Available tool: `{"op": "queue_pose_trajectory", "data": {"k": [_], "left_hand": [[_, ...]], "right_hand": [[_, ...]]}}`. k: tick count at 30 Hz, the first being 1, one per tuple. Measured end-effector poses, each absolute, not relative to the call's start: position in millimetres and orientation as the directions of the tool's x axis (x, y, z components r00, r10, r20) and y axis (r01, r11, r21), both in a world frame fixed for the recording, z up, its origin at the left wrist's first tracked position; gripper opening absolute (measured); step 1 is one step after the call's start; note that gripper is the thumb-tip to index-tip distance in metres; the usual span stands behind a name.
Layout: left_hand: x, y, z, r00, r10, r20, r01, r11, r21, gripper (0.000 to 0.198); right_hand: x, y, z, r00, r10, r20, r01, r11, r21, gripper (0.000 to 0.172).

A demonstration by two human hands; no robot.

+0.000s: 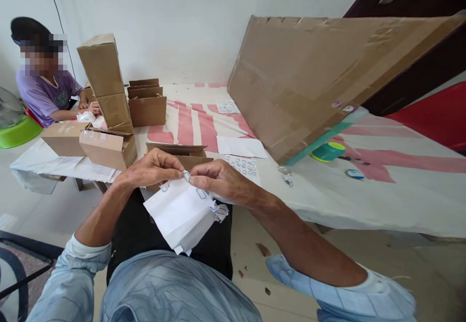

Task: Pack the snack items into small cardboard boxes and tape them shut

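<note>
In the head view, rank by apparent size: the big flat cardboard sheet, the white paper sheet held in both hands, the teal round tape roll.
1. Big flat cardboard sheet, leaning on the table.
2. White paper sheet; it sits nearer the camera, so it looks inflated.
3. Teal round tape roll.

This looks like a room in a home used as a small packing workshop. A low surface [364, 196] draped in a white cloth with pink stripes carries small cardboard boxes [109, 147] at the left, a big flattened carton [309, 79] leaning at the right, and sticker sheets [244, 166]. A person in a purple shirt [45, 94] sits at the far left by plain white walls.
</note>
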State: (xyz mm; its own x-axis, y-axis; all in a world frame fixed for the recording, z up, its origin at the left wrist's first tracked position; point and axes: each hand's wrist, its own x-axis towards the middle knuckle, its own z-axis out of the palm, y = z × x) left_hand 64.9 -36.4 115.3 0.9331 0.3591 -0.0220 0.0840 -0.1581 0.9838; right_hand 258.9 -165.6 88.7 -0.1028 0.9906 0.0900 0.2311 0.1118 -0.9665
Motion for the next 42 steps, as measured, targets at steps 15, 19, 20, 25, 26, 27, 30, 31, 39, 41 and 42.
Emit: {"op": "queue_pose_trajectory", "data": {"k": [15, 19, 20, 25, 26, 27, 30, 31, 39, 41, 42], "left_hand": [[30.4, -50.5, 67.7, 0.81, 0.586, 0.011, -0.107, 0.13, 0.986, 0.057], [34.7, -68.3, 56.4, 0.789, 0.614, -0.027, -0.105, 0.178, 0.978, 0.049], [36.6, -71.1, 54.7, 0.784, 0.62, -0.029, -0.11, 0.185, 0.977, 0.05], [39.8, -73.6, 50.6, 0.742, 0.67, -0.034, -0.126, 0.189, 0.974, 0.051], [39.4, -72.8, 50.1, 0.735, 0.678, -0.03, -0.133, 0.187, 0.973, 0.052], [38.9, -71.9, 49.6, 0.727, 0.686, -0.024, -0.141, 0.184, 0.973, 0.052], [38.1, -70.0, 48.7, 0.708, 0.707, -0.008, -0.163, 0.174, 0.971, 0.053], [38.1, -69.8, 48.7, 0.702, 0.712, -0.004, -0.168, 0.172, 0.971, 0.052], [30.4, -70.8, 54.7, 0.712, 0.702, 0.027, -0.193, 0.159, 0.968, 0.051], [25.4, -69.1, 53.8, 0.716, 0.698, 0.008, -0.167, 0.161, 0.973, 0.049], [22.8, -68.0, 52.9, 0.711, 0.704, -0.003, -0.152, 0.157, 0.976, 0.048]], "right_hand": [[251.7, -181.2, 69.4, 0.4, 0.917, 0.003, -0.061, 0.03, -0.998, 0.043], [247.6, -181.6, 69.0, 0.428, 0.904, 0.004, -0.082, 0.044, -0.996, 0.048], [246.6, -182.0, 69.0, 0.433, 0.902, 0.008, -0.079, 0.046, -0.996, 0.05], [246.8, -184.0, 67.9, 0.394, 0.919, 0.013, -0.076, 0.046, -0.996, 0.059], [248.0, -184.4, 67.0, 0.375, 0.927, 0.021, -0.077, 0.054, -0.996, 0.061], [249.5, -184.8, 65.7, 0.356, 0.934, 0.033, -0.074, 0.064, -0.995, 0.064], [254.3, -185.4, 60.7, 0.308, 0.949, 0.066, -0.032, 0.08, -0.996, 0.061], [255.2, -185.2, 59.2, 0.296, 0.953, 0.07, -0.008, 0.076, -0.997, 0.059], [243.5, -172.4, 67.4, 0.384, 0.912, 0.145, 0.137, 0.099, -0.986, 0.048], [240.7, -167.7, 69.4, 0.403, 0.902, 0.158, 0.135, 0.112, -0.984, 0.05], [239.9, -165.5, 69.4, 0.401, 0.902, 0.159, 0.131, 0.116, -0.985, 0.052]]}}
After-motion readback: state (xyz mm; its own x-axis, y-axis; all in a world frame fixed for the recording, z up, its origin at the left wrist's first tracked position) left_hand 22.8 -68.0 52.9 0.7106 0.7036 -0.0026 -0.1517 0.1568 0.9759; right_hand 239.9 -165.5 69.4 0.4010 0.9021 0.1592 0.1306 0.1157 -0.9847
